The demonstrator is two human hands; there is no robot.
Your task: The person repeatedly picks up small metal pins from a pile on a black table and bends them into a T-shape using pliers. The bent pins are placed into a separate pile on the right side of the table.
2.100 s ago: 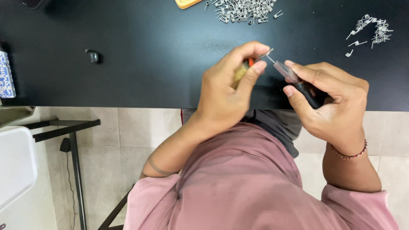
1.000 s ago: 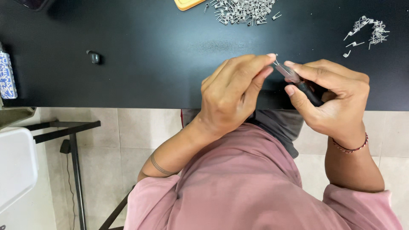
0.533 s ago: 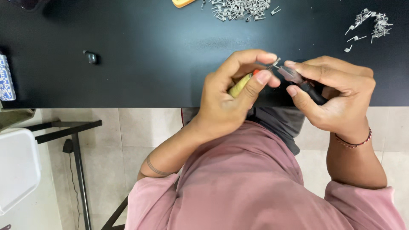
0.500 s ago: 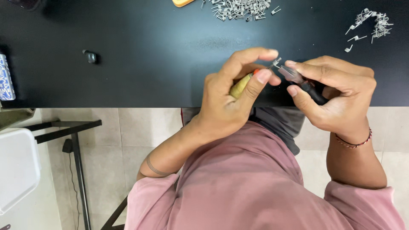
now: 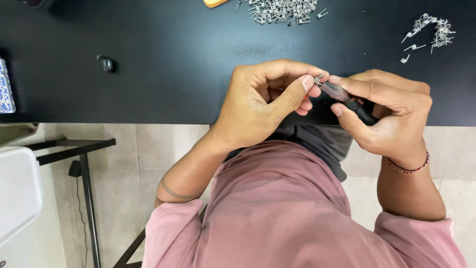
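Observation:
Both hands meet over the near edge of a black table. My right hand grips a slim tool with a black handle and a thin metal tip. A tiny metal coil sits at that tip. My left hand pinches the coil between thumb and forefinger. Any other thing inside the left fist is hidden by the fingers.
A heap of small metal coils lies at the table's far edge, next to an orange object. A smaller cluster of coils sits far right. A small dark part rests at left, a patterned blue and white item at the left edge.
The yellowish piece seen in my left fist half a second ago is now hidden. My left thumb and forefinger have shifted onto the coil at the tool tip.

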